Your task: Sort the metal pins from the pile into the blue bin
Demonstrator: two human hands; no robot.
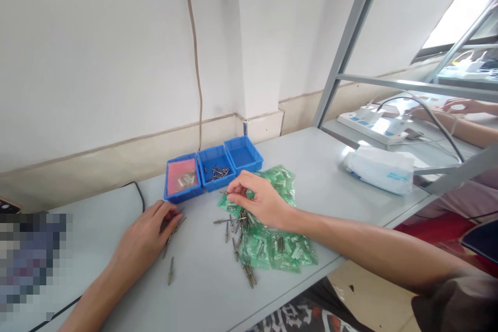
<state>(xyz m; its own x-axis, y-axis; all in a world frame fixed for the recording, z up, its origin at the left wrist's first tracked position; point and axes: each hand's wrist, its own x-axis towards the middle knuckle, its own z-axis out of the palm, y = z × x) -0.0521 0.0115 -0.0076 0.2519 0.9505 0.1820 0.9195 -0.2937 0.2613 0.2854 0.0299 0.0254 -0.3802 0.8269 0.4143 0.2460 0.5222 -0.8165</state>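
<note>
My left hand (143,233) rests on the table at the left, fingers closed on several metal blind rivets (178,225); how many it holds is hidden. One more rivet (170,271) lies in front of it. My right hand (260,199) is above the green plastic bags (278,249), thumb and forefinger pinching a single rivet (223,192). Below that hand is a loose pile of rivets (241,220), with some spread toward the table's front edge. Small metal pieces show through the bags.
Three blue bins stand in a row by the wall: the left bin (168,194) holds a pink sheet and a small bag, the middle bin (229,180) rivets, the right bin (243,153) nothing visible. A white packet (379,168) lies near a grey frame (338,80). Another person's hands are beyond.
</note>
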